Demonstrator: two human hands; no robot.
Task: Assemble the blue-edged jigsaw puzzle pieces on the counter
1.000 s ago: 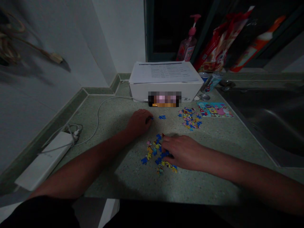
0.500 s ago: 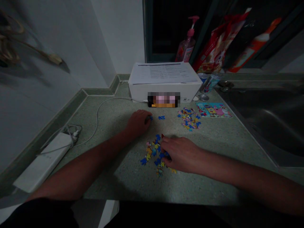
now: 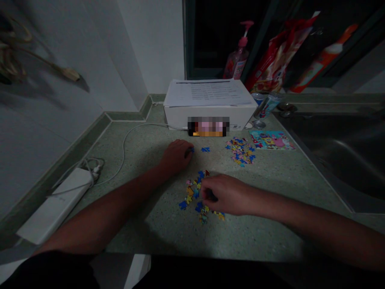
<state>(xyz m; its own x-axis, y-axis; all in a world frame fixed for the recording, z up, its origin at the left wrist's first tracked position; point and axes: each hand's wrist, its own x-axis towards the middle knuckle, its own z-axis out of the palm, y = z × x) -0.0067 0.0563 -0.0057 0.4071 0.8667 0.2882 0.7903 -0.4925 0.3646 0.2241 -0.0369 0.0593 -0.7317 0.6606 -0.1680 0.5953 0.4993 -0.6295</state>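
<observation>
R hand point(image 3: 227, 194) curled tighter vs. earlier (can't tell if holding), puzzle pcs point(image 3: 190, 191) just L of it.

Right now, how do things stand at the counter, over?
Left hand at a blue piece, hold unclear. Right hand at the nearer puzzle pieces, grip unclear. Only obstruction seen: that hand, hiding some pieces.

Speckled green counter point(image 3: 168, 237), puzzle pieces point(image 3: 241, 152), white box point(image 3: 177, 119)

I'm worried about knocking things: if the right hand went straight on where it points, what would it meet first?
The right hand would probably meet the small, loose, multicoloured jigsaw pieces just beyond its fingers first, though its height is hard to judge.
</observation>
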